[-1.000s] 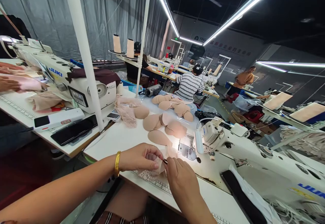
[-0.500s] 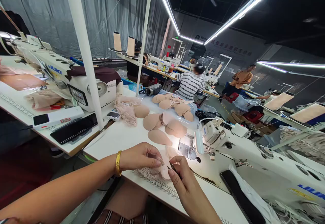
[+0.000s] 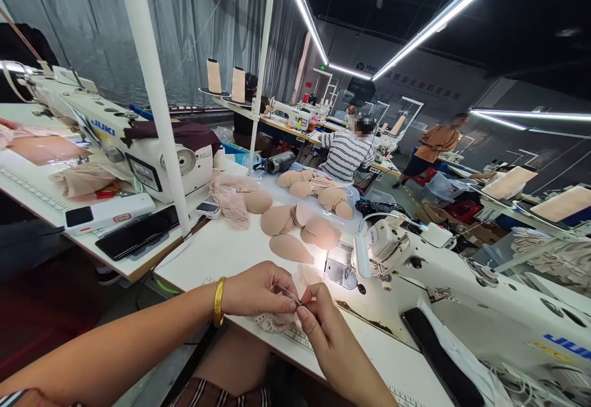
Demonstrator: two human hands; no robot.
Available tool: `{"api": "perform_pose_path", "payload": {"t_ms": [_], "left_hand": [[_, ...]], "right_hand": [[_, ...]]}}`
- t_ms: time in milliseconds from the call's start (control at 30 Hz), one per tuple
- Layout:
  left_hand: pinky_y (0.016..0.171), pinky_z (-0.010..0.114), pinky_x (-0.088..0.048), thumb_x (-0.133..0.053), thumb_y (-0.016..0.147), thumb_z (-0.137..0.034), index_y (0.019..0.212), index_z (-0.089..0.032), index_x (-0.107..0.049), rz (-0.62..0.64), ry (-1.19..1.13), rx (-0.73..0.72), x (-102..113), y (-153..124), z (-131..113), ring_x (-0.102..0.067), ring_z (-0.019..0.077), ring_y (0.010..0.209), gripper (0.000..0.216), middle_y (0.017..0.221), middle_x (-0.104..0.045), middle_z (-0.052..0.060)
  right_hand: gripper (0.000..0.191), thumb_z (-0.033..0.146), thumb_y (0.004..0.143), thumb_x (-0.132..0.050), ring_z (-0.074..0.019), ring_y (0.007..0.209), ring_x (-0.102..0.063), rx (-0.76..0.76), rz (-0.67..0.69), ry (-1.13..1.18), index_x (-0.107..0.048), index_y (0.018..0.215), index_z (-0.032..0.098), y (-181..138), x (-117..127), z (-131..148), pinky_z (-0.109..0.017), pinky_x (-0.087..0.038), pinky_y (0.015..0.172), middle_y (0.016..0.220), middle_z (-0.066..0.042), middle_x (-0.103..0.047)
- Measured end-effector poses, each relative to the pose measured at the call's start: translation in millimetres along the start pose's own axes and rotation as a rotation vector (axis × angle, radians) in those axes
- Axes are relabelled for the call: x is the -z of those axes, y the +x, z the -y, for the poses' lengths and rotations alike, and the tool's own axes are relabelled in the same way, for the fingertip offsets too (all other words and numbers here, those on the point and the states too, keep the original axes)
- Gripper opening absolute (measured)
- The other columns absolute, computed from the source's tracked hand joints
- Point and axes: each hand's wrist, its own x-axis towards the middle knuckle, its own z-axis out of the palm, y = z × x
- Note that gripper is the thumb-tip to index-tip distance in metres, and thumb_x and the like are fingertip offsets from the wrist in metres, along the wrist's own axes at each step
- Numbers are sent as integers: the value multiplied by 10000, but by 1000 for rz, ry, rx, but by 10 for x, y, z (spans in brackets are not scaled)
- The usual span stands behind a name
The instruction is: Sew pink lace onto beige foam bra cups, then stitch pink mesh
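My left hand [image 3: 261, 290], with a gold bangle at its wrist, pinches the edge of a pale beige lace fabric piece [image 3: 272, 322] that hangs below the fingers. My right hand [image 3: 325, 333] is closed on small dark thread snips [image 3: 300, 303]. Their tip meets the left fingertips, and most of the tool is hidden in the hand. Just beyond, a single beige bra cup [image 3: 290, 249] lies on the white table [image 3: 212, 259]. Stacked bra cups [image 3: 318, 233] and a lace piece with a cup [image 3: 231, 201] sit farther back.
A sewing machine [image 3: 415, 259] with its lamp lit stands to the right. A dark phone [image 3: 434, 351] lies beside it on white cloth. White poles [image 3: 154, 87] rise at the left, near another sewing machine [image 3: 115, 136]. Co-workers [image 3: 348, 151] are in the background.
My right hand has moved left and slightly up, bringing the snips from beside the fabric to my left fingertips. The left hand stays nearly in place; the view has shifted slightly.
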Motion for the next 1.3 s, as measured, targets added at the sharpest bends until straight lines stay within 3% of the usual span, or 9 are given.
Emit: {"api": "perform_pose_path", "payload": {"t_ms": [200,467,700,1000,1300], "left_hand": [[657,220,-436,-732,801,-374,806,-176,-799,0,76,-7,-22,-3,-47,-559,156,740,210,768,-657,12],[640,225,-421,-731,808,-442,814,-180,-802,22,96,6,-30,8,-39,-555,163,744,271,781,-665,22],[603,219,-396,-714,753,-407,771,-158,-773,40,46,43,-86,33,-36,-540,151,693,257,717,-632,8],[607,210,-412,-715,776,-393,830,-178,-821,37,120,8,-123,39,-24,-567,155,714,246,734,-657,13],[541,182,-374,-679,736,-296,714,-155,-740,52,101,29,-179,100,-45,-529,113,617,155,638,-596,-27]], "right_hand": [[325,574,1085,-379,-178,830,-474,-25,38,-24,-417,1043,255,-6,39,-29,-297,-420,775,889,19,-517],[392,643,1064,-393,-153,728,-369,-59,57,76,-406,1000,256,-24,25,-90,-266,-354,693,794,62,-388],[404,656,1051,-419,-164,778,-426,-64,75,85,-399,1009,254,-21,36,-24,-289,-372,757,830,49,-467],[428,681,1044,-426,-147,691,-328,-79,105,155,-403,1001,255,-51,37,-98,-274,-306,659,761,77,-366],[400,655,1052,-431,-156,737,-374,-80,102,133,-379,1011,261,-56,74,-96,-288,-339,716,789,69,-416]]}}
